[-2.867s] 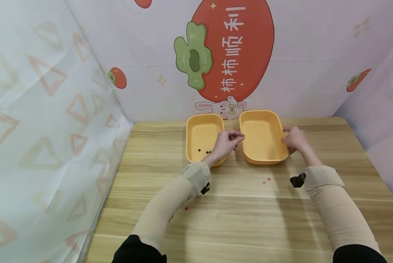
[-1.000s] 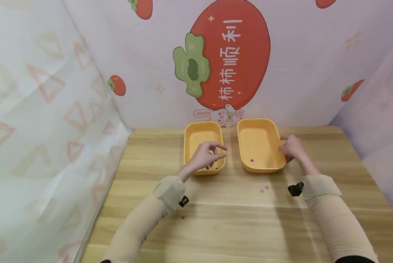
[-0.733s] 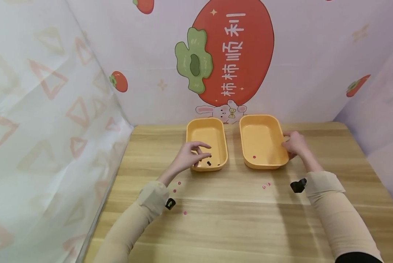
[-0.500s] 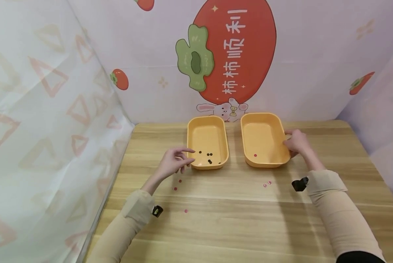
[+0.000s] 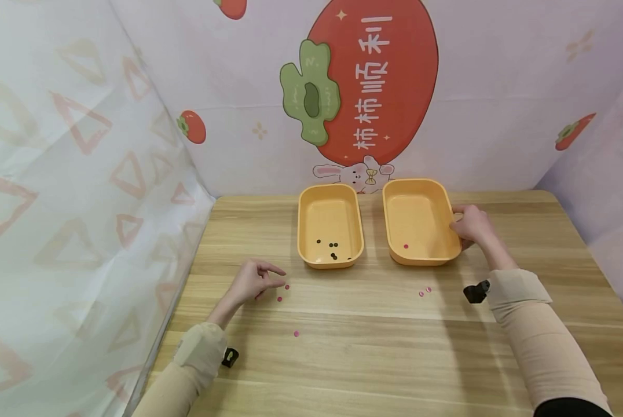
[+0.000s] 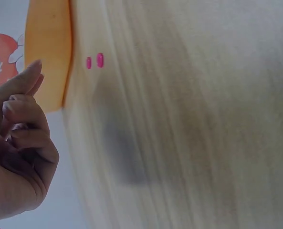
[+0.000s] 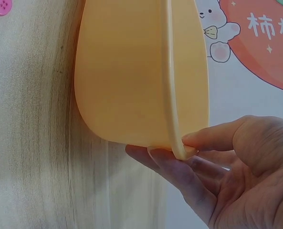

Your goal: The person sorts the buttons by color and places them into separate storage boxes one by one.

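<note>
My left hand (image 5: pixel 249 282) hovers over the left side of the table, thumb and forefinger apart, with nothing between them. Just by its fingertips lie a pink button (image 5: pixel 287 287) and, slightly nearer, another pink button (image 5: pixel 279 299). With thumb and fingers, my right hand (image 7: pixel 260 167) pinches the rim of the right-hand yellow plastic box (image 7: pixel 127 71) at its right side. One pink button (image 5: pixel 406 247) lies inside that box. To its left stands a second yellow box (image 5: pixel 328 215), holding several small dark discs (image 5: pixel 333 245), probably buttons.
On the wooden table (image 5: pixel 363 359) lie a further pink button (image 5: pixel 296 334) nearer the front and two more, including a pink button (image 5: pixel 421 294), before the right box. A printed cloth (image 5: pixel 238 139) rises behind the boxes; another stands at the left.
My left hand has gone from between the boxes, across the left box, down to the left beside two pink buttons. A pink button now lies in the right box. The right hand keeps its hold.
</note>
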The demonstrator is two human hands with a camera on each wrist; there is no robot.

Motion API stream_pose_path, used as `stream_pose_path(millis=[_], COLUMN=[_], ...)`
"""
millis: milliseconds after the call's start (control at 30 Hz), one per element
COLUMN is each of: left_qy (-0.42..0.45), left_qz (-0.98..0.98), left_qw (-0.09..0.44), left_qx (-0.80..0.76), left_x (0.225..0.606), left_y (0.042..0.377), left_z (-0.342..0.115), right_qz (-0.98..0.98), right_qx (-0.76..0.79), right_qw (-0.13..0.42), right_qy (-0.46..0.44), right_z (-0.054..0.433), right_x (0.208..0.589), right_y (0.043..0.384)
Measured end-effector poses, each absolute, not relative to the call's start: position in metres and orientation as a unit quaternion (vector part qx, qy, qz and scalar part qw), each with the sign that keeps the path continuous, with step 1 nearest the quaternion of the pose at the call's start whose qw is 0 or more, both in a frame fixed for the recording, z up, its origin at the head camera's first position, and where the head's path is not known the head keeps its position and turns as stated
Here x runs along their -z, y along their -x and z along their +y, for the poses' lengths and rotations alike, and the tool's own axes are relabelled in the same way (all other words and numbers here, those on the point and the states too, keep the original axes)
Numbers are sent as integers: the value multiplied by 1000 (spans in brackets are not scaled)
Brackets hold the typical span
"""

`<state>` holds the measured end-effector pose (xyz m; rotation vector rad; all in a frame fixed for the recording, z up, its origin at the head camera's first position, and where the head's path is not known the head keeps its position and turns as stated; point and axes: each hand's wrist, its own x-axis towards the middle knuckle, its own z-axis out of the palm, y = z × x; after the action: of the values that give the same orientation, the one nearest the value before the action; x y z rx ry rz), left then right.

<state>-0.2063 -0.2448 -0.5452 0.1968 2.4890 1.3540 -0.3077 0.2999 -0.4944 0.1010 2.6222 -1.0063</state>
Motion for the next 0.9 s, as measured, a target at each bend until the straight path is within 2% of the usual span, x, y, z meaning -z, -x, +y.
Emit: stream_pose_path(millis=[233,500,900], left_qy=[-60,-69,-23], left_qz=[876,888,889], left_qw=[153,130,98], left_qx=[-454,-435,-447], left_x=[561,577,585], left_y=[207,202,200], left_z=[-241,-232,-224], right_qz=[917,920,921], right_qx=[359,353,352], right_qw=[169,167,164], right_qy=[-44,-43,-44], right_z=[300,299,298], right_x=[495,495,495], right_y=[308,307,308])
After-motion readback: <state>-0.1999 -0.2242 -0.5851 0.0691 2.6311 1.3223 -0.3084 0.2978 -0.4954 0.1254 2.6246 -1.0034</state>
